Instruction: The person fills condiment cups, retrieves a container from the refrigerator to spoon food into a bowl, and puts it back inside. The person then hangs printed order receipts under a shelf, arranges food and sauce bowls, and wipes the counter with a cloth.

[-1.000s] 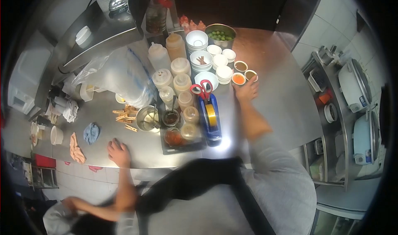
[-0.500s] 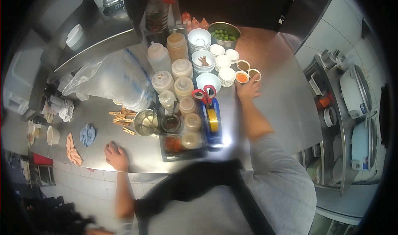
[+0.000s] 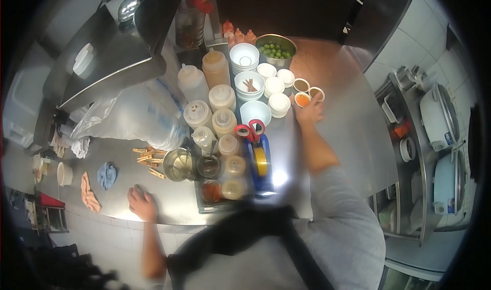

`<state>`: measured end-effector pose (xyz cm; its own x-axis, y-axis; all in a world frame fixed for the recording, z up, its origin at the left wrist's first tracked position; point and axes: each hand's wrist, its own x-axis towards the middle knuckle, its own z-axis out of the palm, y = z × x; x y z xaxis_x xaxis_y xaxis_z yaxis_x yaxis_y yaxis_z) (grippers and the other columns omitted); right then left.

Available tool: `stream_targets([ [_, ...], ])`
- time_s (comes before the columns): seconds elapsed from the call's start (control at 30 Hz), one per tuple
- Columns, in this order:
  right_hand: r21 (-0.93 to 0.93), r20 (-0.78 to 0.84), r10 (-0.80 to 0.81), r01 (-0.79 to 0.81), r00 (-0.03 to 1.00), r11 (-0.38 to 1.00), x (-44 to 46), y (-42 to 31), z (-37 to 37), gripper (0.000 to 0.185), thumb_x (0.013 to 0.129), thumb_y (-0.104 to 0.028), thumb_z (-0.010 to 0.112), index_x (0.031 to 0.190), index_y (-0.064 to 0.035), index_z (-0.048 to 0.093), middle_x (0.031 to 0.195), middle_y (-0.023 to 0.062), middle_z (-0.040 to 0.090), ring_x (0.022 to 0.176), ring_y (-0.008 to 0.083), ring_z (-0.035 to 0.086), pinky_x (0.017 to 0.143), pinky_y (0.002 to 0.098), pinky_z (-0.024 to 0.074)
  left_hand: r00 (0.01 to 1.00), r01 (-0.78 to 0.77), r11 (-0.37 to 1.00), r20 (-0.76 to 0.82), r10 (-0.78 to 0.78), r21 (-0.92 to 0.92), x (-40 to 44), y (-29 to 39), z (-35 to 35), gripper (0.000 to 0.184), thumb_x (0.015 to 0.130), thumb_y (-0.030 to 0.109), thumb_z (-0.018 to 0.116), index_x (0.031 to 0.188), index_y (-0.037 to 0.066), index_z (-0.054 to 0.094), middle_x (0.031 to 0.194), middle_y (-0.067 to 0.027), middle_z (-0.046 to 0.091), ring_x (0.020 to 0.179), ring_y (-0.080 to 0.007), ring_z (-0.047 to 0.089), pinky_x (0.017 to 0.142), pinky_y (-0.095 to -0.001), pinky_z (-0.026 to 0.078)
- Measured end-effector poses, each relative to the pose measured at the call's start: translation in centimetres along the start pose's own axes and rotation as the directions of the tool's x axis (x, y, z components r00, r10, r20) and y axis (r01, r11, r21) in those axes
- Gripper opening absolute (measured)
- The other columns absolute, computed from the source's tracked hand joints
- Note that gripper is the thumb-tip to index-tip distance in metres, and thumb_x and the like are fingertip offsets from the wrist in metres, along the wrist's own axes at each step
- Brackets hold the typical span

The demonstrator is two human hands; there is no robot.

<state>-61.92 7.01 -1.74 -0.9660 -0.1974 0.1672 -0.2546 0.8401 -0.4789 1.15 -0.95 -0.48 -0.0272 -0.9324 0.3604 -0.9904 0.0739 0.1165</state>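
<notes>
My right hand (image 3: 309, 113) reaches out over the steel counter, its thumb and fingers closed around the near sides of small white sauce cups. One sauce cup holds orange sauce (image 3: 303, 100), another brown sauce (image 3: 317, 94). A third brown sauce cup (image 3: 301, 85) touches them on the far side. Just left stand stacks of small white dishes (image 3: 279, 104). My left hand (image 3: 142, 203) rests on the counter's front edge with its fingers loosely apart, holding nothing. Nearest to it are a blue cloth (image 3: 107, 175) and wooden clothespins (image 3: 149, 157).
Squeeze bottles (image 3: 223, 97) and sauce jars fill a black tray in the middle. Beside them lie a blue tape dispenser (image 3: 263, 180) and red-handled scissors (image 3: 250, 130). Behind are white bowls (image 3: 244, 55) and a pot of limes (image 3: 289, 44). A plastic bag (image 3: 133, 111) slumps at left.
The view has tilted slightly. The sauce cups under my right hand have slid a little away and to the right, relative to the dish stacks. My left hand stays on the counter edge.
</notes>
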Motion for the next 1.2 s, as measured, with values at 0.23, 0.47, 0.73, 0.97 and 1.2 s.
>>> stream_targets([
  [0.23, -0.050, 0.030, -0.027, 0.029, 0.999, 0.998, 1.6, -0.2, -0.1, 0.118, 0.062, -0.056, 0.078, 0.150, -0.0161, 0.010, 0.146, 0.0239, 0.024, 0.137, 0.0364, 0.022, 0.105, 0.0611, 0.0165, 1.000, -0.002, 1.000, 0.010, 0.001, 0.016, 0.1, 0.0, 0.0, 0.049, 0.088, 0.029, 0.047, 0.134, 0.013, 0.043, 0.139, -0.0132, 0.040, 0.128, -0.0322, 0.038, 0.102, -0.0515, 0.030],
  [0.47, -0.042, 0.099, -0.041, 0.045, 0.994, 0.998, 3.0, -0.7, -0.5, 0.122, 0.059, -0.057, 0.080, 0.150, -0.0175, 0.008, 0.149, 0.0196, 0.023, 0.139, 0.0346, 0.021, 0.107, 0.0599, 0.0153, 1.000, -0.004, 1.000, 0.022, 0.004, 0.006, 0.1, -0.4, 0.3, 0.049, 0.089, 0.030, 0.047, 0.135, 0.013, 0.043, 0.139, -0.0134, 0.040, 0.129, -0.0331, 0.037, 0.103, -0.0517, 0.029],
  [0.73, -0.024, 0.118, -0.046, 0.049, 0.992, 0.999, 4.4, -0.6, -0.5, 0.125, 0.056, -0.055, 0.082, 0.150, -0.0197, 0.008, 0.150, 0.0170, 0.023, 0.140, 0.0340, 0.021, 0.108, 0.0599, 0.0145, 1.000, -0.014, 1.000, 0.017, 0.014, -0.001, 0.1, -0.5, 0.4, 0.049, 0.090, 0.033, 0.045, 0.134, 0.013, 0.044, 0.138, -0.0160, 0.041, 0.127, -0.0363, 0.038, 0.101, -0.0539, 0.030],
  [0.97, -0.008, 0.129, -0.108, 0.110, 0.986, 0.994, 5.5, -0.8, -0.7, 0.126, 0.054, -0.054, 0.084, 0.150, -0.0224, 0.008, 0.150, 0.0111, 0.026, 0.138, 0.0291, 0.023, 0.107, 0.0599, 0.0161, 0.998, 0.003, 1.000, 0.063, -0.002, -0.008, 0.1, -0.4, 0.1, 0.047, 0.090, 0.025, 0.047, 0.135, 0.014, 0.041, 0.141, -0.0131, 0.038, 0.131, -0.0323, 0.034, 0.105, -0.0495, 0.026],
  [1.2, -0.002, 0.120, -0.106, 0.107, 0.987, 0.994, 6.7, -0.5, -0.2, 0.127, 0.053, -0.054, 0.084, 0.150, -0.0243, 0.008, 0.147, 0.0085, 0.031, 0.136, 0.0271, 0.027, 0.104, 0.0589, 0.0205, 0.999, -0.003, 1.000, 0.044, 0.004, -0.016, 0.3, -0.4, 0.3, 0.048, 0.090, 0.030, 0.044, 0.133, 0.010, 0.044, 0.138, -0.0176, 0.040, 0.127, -0.0371, 0.038, 0.102, -0.0526, 0.030],
])
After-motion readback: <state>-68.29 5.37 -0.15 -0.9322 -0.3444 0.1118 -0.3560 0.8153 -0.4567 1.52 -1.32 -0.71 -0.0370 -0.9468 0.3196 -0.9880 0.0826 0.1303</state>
